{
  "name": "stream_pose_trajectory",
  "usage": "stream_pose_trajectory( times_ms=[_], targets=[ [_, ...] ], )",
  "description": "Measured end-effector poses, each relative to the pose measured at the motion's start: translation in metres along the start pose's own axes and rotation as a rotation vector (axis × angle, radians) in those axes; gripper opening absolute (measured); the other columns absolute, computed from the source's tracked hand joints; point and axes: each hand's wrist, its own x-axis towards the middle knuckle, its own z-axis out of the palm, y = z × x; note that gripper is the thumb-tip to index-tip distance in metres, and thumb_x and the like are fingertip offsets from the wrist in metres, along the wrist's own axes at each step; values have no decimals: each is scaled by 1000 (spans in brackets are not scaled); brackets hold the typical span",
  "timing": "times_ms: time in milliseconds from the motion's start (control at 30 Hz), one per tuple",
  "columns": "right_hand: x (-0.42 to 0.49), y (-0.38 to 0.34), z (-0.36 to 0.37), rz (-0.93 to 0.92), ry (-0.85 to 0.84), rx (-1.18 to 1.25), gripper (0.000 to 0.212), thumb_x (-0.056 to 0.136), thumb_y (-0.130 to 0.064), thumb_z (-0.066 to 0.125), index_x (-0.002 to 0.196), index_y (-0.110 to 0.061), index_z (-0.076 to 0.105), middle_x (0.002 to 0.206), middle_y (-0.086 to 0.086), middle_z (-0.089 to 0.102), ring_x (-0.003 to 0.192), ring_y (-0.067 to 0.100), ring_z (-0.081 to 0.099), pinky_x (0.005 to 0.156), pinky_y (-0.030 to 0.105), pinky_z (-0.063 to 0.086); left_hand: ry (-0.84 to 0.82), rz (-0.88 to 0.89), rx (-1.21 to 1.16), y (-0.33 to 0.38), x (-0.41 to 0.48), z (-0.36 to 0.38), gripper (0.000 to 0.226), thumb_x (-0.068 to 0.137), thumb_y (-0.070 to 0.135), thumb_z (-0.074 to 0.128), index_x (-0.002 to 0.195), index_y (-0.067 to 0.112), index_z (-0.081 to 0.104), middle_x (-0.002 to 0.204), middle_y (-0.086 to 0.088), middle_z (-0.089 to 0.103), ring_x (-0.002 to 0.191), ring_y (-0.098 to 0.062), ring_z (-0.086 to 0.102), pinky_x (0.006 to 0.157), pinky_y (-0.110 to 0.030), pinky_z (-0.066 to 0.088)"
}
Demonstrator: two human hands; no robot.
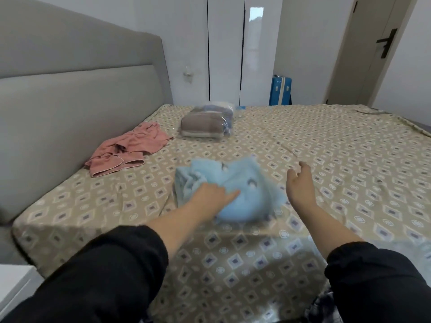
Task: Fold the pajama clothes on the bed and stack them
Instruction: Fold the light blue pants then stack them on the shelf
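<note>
The light blue fleece pajama garment with small dark motifs point(247, 183) lies bunched near the front edge of the bed with the beige diamond-patterned sheet point(338, 145), directly ahead of you. Motion blur prevents telling whether it is a top or trousers.

Your left hand point(213, 197) rests on the garment's left part, index finger extended across it. Whether the other fingers grip the fleece cannot be told. Your right hand point(300, 183) hangs just beside the garment's right edge, fingers loosely spread, holding nothing.

The step in hand appears to be spreading the garment flat before folding.

1. Anchor the left side with the left hand.
2. Take the right edge with the right hand and draw it outward until no layer overlaps.
3. Smooth from centre to edges, since fleece will likely hold its bunches.
4. Fold along the seams.

The crumpled pink pajama garment with pale piping point(130, 148) lies well apart, near the grey padded headboard point(70, 101), not yet folded. Reserve bare sheet beside you for the stack.
</note>
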Motion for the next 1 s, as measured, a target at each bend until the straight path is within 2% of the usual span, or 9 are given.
stream_pose_trajectory(
  times_ms=[67, 167, 300, 433, 567, 733, 867, 933, 1000],
  targets=[
    [-13, 10, 10, -5, -76, -29, 55, 100, -26, 38, 149, -7, 23, 154, 11, 30, 137, 29, 36, 112, 42, 31, -57, 18, -83, 17, -20, 29, 77, 90, 26, 55, 153, 22, 10, 127, -13, 51, 111, -32, 53, 87, -41, 42],
    [-27, 19, 28, -4, -206, -123, 55, 100, -27, 41, 148, -6, 27, 150, 14, 36, 134, 31, 39, 106, 39, 33, 107, -87, -391, 12, -37, 48, 64, 91, 43, 49, 148, 18, 34, 133, -9, 52, 119, -27, 47, 101, -36, 33],
    [-33, 17, 50, -81, -244, -328, 40, 96, -31, 47, 126, -5, 50, 122, 17, 59, 113, 36, 52, 99, 46, 38, 456, -409, -788, 1, -44, 54, 25, 88, 17, 60, 107, 5, 70, 110, -8, 66, 109, -28, 53, 97, -36, 39],
    [-28, 13, 62, -66, -215, -323, 40, 93, -34, 51, 122, -7, 52, 115, 14, 62, 107, 36, 54, 101, 52, 35, 417, -884, -1138, -4, -50, 68, 48, 86, 23, 66, 131, 10, 55, 133, -7, 52, 122, -27, 46, 104, -36, 36],
    [-20, 12, 71, -75, -228, -376, 56, 92, -31, 52, 141, -8, 36, 128, 16, 57, 117, 37, 52, 106, 52, 32, 279, -1002, -1790, -9, -55, 89, 57, 81, 41, 73, 130, 19, 55, 123, 0, 63, 100, -11, 61, 73, -23, 49],
    [-7, 1, 86, -47, -269, -431, 62, 92, -32, 48, 146, -11, 27, 129, 19, 54, 116, 39, 51, 97, 45, 39, 235, -902, -1827, -28, -50, 107, 67, 74, 40, 80, 132, 20, 52, 125, 0, 62, 103, -12, 61, 81, -27, 49],
    [3, -17, 113, -266, -197, -695, 65, 93, -31, 46, 149, -10, 22, 156, 14, 21, 143, 33, 19, 115, 51, 12, 375, -872, -1835, -40, -45, 109, 105, 58, 48, 78, 148, 32, 28, 146, 3, 40, 128, -16, 45, 107, -40, 40],
    [7, -29, 133, -430, -267, -756, 57, 97, -33, 41, 148, -12, 26, 157, 11, 21, 146, 29, 14, 116, 50, 6, 428, -804, -1579, -45, -41, 115, 92, 76, 47, 70, 152, 33, 20, 158, 5, 21, 143, -16, 23, 115, -36, 20],
    [10, -41, 156, -557, -387, -761, 46, 100, -34, 35, 140, -12, 40, 149, 9, 38, 142, 25, 24, 116, 50, 8, 398, -741, -1367, -48, -35, 119, 67, 93, 44, 53, 152, 30, 23, 161, 5, 10, 147, -16, 7, 117, -33, 7]
  ],
)
